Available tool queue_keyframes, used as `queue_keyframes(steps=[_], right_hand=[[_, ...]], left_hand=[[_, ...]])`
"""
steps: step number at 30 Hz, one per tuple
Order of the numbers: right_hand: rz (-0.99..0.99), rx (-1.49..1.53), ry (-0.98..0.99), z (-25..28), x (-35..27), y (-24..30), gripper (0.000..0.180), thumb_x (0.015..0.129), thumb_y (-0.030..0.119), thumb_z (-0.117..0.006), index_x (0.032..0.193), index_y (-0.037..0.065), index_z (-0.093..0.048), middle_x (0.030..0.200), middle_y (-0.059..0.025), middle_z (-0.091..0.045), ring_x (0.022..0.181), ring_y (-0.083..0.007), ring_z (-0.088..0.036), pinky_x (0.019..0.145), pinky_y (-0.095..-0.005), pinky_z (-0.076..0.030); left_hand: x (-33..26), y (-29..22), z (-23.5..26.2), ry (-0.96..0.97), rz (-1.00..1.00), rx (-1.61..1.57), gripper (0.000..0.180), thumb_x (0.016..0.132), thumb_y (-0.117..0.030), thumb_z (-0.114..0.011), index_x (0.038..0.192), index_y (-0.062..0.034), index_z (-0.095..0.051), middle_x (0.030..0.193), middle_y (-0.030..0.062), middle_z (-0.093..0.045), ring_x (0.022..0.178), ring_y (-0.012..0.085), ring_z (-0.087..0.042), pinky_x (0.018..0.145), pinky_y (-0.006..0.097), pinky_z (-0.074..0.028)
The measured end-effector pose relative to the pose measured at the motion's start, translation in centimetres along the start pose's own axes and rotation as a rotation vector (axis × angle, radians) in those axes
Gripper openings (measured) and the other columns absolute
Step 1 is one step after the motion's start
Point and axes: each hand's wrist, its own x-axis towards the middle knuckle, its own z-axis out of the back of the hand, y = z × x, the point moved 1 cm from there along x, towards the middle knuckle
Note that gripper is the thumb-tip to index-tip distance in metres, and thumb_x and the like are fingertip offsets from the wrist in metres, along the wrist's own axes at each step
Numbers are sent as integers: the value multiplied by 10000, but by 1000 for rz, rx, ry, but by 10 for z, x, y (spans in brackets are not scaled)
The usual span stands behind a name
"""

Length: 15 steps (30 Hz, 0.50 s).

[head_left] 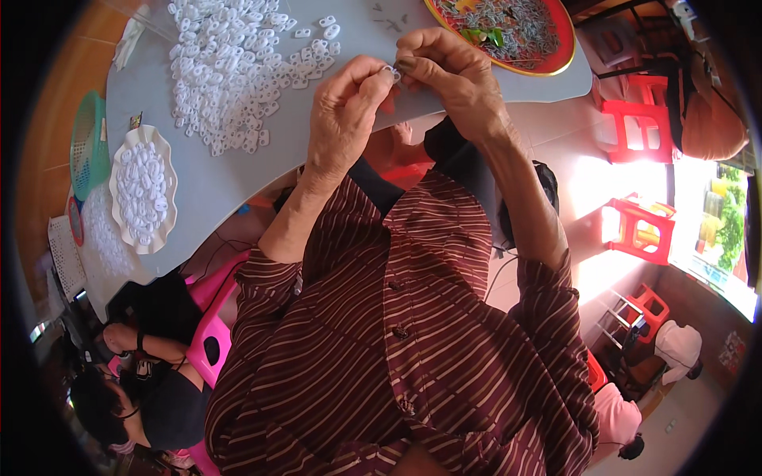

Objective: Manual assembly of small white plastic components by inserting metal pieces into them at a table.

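Over the near edge of the grey table, my two hands meet with fingertips almost touching. A small white plastic piece (392,72) sits pinched in the fingers of my left hand (347,105). My right hand (460,79) is closed at the same piece, thumb and forefinger pressed together; whatever lies between those fingers is too small to make out. Beyond my left hand spreads a large heap of similar white plastic pieces (226,71). Past my right hand stands a red tray with a gold rim (548,70), holding many small grey slivers and a few green bits.
A scalloped white dish (119,210) full of white pieces stands on the table (198,178) at left, beside a green basket (87,147). A person (171,397) sits at lower left near a pink chair (210,341). Red stools (639,131) stand at right.
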Motion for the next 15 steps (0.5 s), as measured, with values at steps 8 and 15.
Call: queue_keyframes(steps=[8,15], right_hand=[[11,37,-53,-1,-2,0,185,872,79,-625,1045,20,-599,865,-10,-633,787,-71,-577,737,-216,-484],[58,55,-64,-2,-2,-4,211,870,80,-628,1066,14,-585,863,-14,-633,789,-74,-577,745,-219,-486]], left_hand=[[1,4,-3,-2,-34,46,162,899,-133,-544,818,5,-559,648,-23,-518,611,40,-465,572,199,-399],[0,7,-3,-6,-96,50,156,912,-128,-544,836,7,-567,652,-26,-513,598,37,-459,545,202,-401]])
